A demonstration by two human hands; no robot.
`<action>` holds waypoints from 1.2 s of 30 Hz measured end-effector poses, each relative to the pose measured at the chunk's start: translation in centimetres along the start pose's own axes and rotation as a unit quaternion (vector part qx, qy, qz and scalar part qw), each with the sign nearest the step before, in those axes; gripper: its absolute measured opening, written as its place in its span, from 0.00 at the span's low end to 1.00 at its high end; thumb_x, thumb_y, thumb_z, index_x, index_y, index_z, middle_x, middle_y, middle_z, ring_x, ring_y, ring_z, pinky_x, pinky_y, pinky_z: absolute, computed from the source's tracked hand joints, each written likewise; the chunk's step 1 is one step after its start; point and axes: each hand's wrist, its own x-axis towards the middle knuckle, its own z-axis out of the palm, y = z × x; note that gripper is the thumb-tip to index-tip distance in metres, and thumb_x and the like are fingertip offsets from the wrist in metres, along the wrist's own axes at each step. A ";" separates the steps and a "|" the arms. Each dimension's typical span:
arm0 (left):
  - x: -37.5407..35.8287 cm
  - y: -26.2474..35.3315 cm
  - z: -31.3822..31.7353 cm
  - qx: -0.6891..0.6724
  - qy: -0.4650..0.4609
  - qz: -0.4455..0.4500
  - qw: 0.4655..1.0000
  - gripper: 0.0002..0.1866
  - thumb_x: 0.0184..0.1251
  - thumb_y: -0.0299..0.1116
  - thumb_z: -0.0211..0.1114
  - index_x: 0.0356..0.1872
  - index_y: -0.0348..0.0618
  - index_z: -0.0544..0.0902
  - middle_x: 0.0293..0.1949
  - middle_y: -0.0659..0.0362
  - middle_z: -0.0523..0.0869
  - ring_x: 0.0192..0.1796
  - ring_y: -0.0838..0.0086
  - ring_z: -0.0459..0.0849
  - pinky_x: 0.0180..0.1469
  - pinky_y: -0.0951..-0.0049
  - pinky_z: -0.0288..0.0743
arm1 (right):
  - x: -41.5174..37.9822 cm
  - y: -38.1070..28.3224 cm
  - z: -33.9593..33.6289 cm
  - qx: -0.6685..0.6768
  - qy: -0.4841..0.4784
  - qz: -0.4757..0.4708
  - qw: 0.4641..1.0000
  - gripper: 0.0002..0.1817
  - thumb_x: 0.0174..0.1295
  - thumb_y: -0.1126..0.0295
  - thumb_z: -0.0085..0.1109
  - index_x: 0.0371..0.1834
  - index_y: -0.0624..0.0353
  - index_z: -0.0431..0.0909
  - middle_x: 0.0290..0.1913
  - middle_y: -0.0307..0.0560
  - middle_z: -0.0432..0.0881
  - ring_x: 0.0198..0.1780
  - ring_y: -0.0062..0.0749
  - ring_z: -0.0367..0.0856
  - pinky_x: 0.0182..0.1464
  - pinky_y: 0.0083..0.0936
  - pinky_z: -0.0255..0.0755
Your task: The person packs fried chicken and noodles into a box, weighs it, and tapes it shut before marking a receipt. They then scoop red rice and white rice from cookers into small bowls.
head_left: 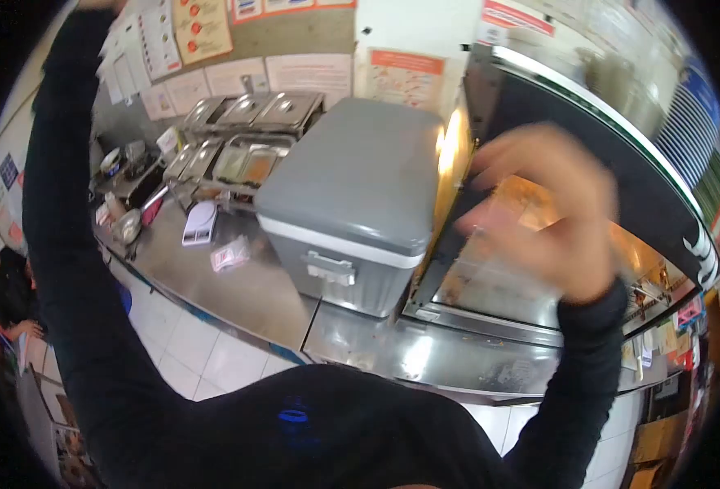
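My right hand (568, 216) is raised in front of a lit glass-sided warming cabinet (499, 277). Its fingers are curved and apart, somewhat blurred, with nothing visible between them. My left arm reaches high along the left side, and only a sliver of my left hand (99, 3) shows at the top edge; its fingers are out of frame. Between my arms stands a large grey cooler box (356, 167), its lid closed and a latch on its front. The cooler box is left of my right hand and apart from it.
Steel food pans (250, 163), some lidded, line the back of the steel counter (250, 297). A white kitchen scale (200, 223), a small plastic packet (229, 254) and a ladle (129, 224) lie nearer. Another person (11, 285) is at the far left. Stacked items sit above the cabinet.
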 end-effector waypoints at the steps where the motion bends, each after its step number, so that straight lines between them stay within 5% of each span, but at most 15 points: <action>1: -4.1 0.4 -1.3 -0.160 -0.009 -0.102 0.982 0.47 0.45 0.55 0.67 0.57 0.23 0.66 0.59 0.34 0.67 0.47 0.59 0.79 0.45 0.64 0.75 | 0.1 -0.7 3.8 -0.114 -0.085 -0.092 0.985 0.13 0.52 0.61 0.63 0.33 0.57 0.76 0.34 0.45 0.78 0.37 0.38 0.77 0.40 0.29 0.69; 2: -10.9 -1.4 -0.8 -0.497 0.055 -0.388 0.774 0.18 0.66 0.31 0.54 0.56 0.42 0.72 0.56 0.52 0.76 0.57 0.65 0.74 0.56 0.64 0.69 | -0.4 -0.8 7.5 -0.127 -0.152 -0.060 0.978 0.17 0.47 0.59 0.67 0.34 0.57 0.76 0.43 0.49 0.77 0.44 0.42 0.76 0.46 0.33 0.69; 4: -20.4 -1.0 -4.1 -0.534 0.004 -0.490 0.689 0.18 0.70 0.33 0.53 0.58 0.40 0.68 0.55 0.59 0.73 0.57 0.73 0.71 0.57 0.71 0.67 | -1.4 2.0 12.3 -0.118 -0.292 0.116 0.942 0.24 0.47 0.57 0.67 0.43 0.61 0.75 0.50 0.53 0.74 0.51 0.48 0.73 0.52 0.37 0.67; 6: -31.7 -1.5 -6.2 -0.491 -0.026 -0.498 0.714 0.11 0.73 0.38 0.48 0.45 0.43 0.72 0.34 0.67 0.72 0.34 0.84 0.68 0.37 0.81 0.64 | -3.6 4.0 15.6 -0.112 -0.144 0.142 0.973 0.28 0.47 0.53 0.66 0.46 0.63 0.74 0.50 0.60 0.73 0.54 0.55 0.70 0.55 0.38 0.65; 9: -36.8 6.5 -10.8 -0.436 0.060 -0.767 0.467 0.16 0.71 0.51 0.48 0.30 0.53 0.68 0.25 0.72 0.63 0.27 0.86 0.62 0.29 0.81 0.58 | -5.1 5.4 18.6 -0.123 -0.022 0.113 0.986 0.35 0.44 0.51 0.68 0.52 0.62 0.73 0.57 0.63 0.69 0.58 0.59 0.67 0.59 0.41 0.62; 10: -48.6 3.7 -11.4 -0.577 -0.016 -0.700 0.420 0.18 0.69 0.55 0.48 0.34 0.52 0.70 0.27 0.70 0.65 0.28 0.83 0.64 0.30 0.81 0.60 | -5.4 6.6 19.5 -0.139 0.006 0.079 0.987 0.35 0.43 0.52 0.69 0.51 0.62 0.73 0.57 0.62 0.69 0.58 0.58 0.67 0.58 0.43 0.62; 15: -52.4 12.6 -11.6 -0.424 0.054 -0.857 0.289 0.24 0.65 0.62 0.48 0.39 0.49 0.71 0.30 0.67 0.69 0.33 0.79 0.68 0.37 0.77 0.64 | -3.6 7.1 19.8 -0.142 0.113 0.005 0.983 0.24 0.41 0.63 0.66 0.44 0.60 0.78 0.53 0.57 0.74 0.55 0.53 0.71 0.56 0.42 0.64; 16: -58.6 11.2 -10.3 -0.747 0.049 -0.632 0.199 0.25 0.63 0.61 0.52 0.34 0.47 0.68 0.27 0.65 0.68 0.29 0.75 0.65 0.35 0.75 0.62 | -2.3 6.9 19.0 -0.155 0.127 -0.018 0.980 0.24 0.41 0.63 0.66 0.44 0.60 0.78 0.52 0.57 0.74 0.54 0.53 0.71 0.55 0.42 0.64; 19: -54.5 12.4 -5.1 -0.658 -0.108 -0.591 0.454 0.21 0.65 0.54 0.54 0.27 0.45 0.68 0.25 0.65 0.67 0.27 0.78 0.66 0.31 0.76 0.59 | 3.5 5.9 16.3 -0.187 0.170 -0.066 0.965 0.23 0.41 0.64 0.65 0.43 0.60 0.78 0.49 0.56 0.75 0.50 0.49 0.73 0.54 0.39 0.65; 23: -37.3 12.2 -1.7 -0.784 -0.350 -0.214 0.465 0.21 0.58 0.43 0.63 0.14 0.40 0.69 0.32 0.59 0.72 0.36 0.70 0.72 0.41 0.70 0.64 | 17.4 4.6 15.0 -0.204 0.235 -0.309 0.899 0.12 0.45 0.65 0.64 0.33 0.57 0.80 0.38 0.52 0.79 0.37 0.45 0.76 0.38 0.34 0.69; 27: -25.4 15.2 -1.7 -0.561 -0.239 -0.060 0.790 0.16 0.57 0.43 0.64 0.20 0.42 0.78 0.69 0.44 0.54 0.72 0.57 0.48 0.68 0.59 0.43 | 26.8 0.4 19.1 -0.108 0.176 -0.297 0.932 0.16 0.49 0.64 0.62 0.37 0.63 0.75 0.41 0.60 0.74 0.46 0.49 0.73 0.49 0.36 0.66; 31: -26.4 17.1 4.3 -0.727 -0.102 -0.269 0.624 0.20 0.65 0.46 0.58 0.21 0.40 0.76 0.71 0.41 0.42 0.74 0.64 0.39 0.65 0.66 0.50 | 31.4 12.8 26.3 -0.349 0.178 -0.154 0.907 0.11 0.52 0.61 0.58 0.24 0.57 0.79 0.23 0.50 0.78 0.25 0.48 0.75 0.29 0.37 0.69; 33: -28.0 16.1 5.5 -0.765 -0.110 -0.294 0.563 0.24 0.66 0.49 0.56 0.18 0.40 0.73 0.71 0.41 0.39 0.74 0.68 0.40 0.59 0.73 0.56 | 24.5 12.7 27.3 -0.051 0.177 0.125 0.975 0.22 0.60 0.52 0.46 0.25 0.61 0.78 0.24 0.56 0.80 0.28 0.53 0.79 0.31 0.43 0.72; 35: -28.6 15.8 5.7 -0.761 -0.103 -0.315 0.558 0.25 0.67 0.50 0.54 0.16 0.40 0.70 0.72 0.42 0.38 0.73 0.71 0.40 0.54 0.77 0.58 | 18.1 21.5 33.7 -0.252 -0.143 0.096 0.952 0.23 0.57 0.48 0.48 0.31 0.58 0.81 0.30 0.57 0.81 0.33 0.51 0.81 0.38 0.43 0.74; 36: -28.6 15.9 5.5 -0.748 -0.095 -0.325 0.570 0.26 0.67 0.51 0.54 0.16 0.41 0.69 0.72 0.43 0.38 0.73 0.72 0.41 0.52 0.78 0.59 | 14.8 24.3 35.9 -0.126 -0.245 0.143 0.951 0.23 0.54 0.48 0.51 0.34 0.58 0.81 0.34 0.58 0.82 0.37 0.49 0.81 0.42 0.41 0.73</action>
